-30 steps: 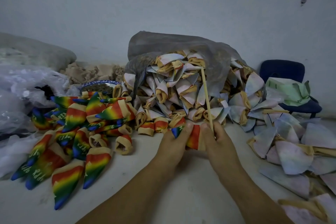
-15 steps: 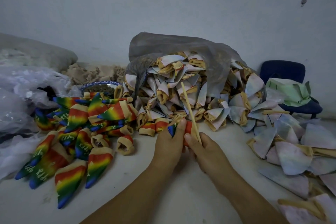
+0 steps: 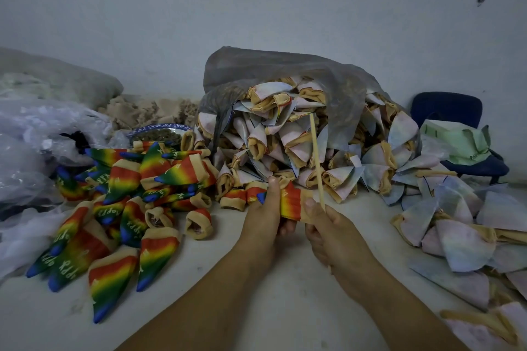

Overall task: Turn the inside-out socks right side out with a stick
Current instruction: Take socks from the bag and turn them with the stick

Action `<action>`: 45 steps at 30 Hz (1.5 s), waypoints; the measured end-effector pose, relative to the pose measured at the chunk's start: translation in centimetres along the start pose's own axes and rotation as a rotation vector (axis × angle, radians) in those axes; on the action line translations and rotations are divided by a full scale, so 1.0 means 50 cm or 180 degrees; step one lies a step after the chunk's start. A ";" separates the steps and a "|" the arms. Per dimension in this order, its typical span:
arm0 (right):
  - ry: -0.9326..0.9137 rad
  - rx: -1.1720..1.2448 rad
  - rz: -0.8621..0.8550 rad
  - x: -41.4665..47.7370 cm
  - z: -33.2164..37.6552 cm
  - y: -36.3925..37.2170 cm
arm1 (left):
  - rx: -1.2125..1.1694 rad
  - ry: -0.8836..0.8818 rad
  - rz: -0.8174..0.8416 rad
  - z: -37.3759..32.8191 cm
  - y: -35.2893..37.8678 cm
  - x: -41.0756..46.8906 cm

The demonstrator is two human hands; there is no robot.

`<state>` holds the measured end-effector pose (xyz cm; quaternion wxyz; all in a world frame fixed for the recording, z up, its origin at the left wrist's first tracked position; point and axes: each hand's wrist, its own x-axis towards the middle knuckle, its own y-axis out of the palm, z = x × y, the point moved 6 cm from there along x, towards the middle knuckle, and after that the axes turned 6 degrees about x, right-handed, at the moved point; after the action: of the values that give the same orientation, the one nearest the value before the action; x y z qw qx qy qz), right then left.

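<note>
1. My left hand (image 3: 263,218) gripped the rainbow sock (image 3: 291,202), thumb laid over its toe end. The sock sat over the bench (image 3: 256,308), between my two hands.
2. My right hand (image 3: 339,234) was curled round the stick (image 3: 316,159), holding it low, right beside the sock's tan cuff.
3. The sock's long axis ran left to right, blue toe toward my left hand and cuff toward my right. The stick stood nearly upright, outside the sock.
4. I judged this sock already turned. The rainbow pile (image 3: 128,194) lay to the left, nearer my left hand, and the pale socks (image 3: 285,139) lay straight ahead.
</note>
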<state>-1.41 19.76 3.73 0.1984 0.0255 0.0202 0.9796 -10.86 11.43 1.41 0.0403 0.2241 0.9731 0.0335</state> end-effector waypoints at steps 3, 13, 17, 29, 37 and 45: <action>-0.0189 -0.0182 0.0104 -0.004 0.003 -0.003 | -0.0376 -0.0151 0.0397 0.003 0.013 0.001; -0.0294 0.0025 -0.0527 0.006 0.008 -0.046 | 0.0225 0.0414 0.0743 -0.005 0.035 -0.013; -0.0349 0.0272 -0.0357 0.008 0.012 -0.048 | 0.0410 0.0478 0.0878 0.001 0.045 -0.018; -0.1095 -0.2075 -0.1156 0.002 0.046 -0.066 | 0.0735 0.0677 0.0297 0.002 0.029 -0.015; -0.0843 -0.0901 -0.1264 0.008 0.031 -0.087 | 0.1096 0.0612 0.1281 0.005 0.067 -0.023; -0.0302 -0.0097 -0.0858 0.013 0.010 -0.068 | 0.1144 0.0678 0.1044 -0.001 0.053 -0.018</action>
<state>-0.68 23.16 4.10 0.3292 0.0659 -0.0009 0.9420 -8.94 13.41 1.74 -0.1087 0.3776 0.9129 -0.1104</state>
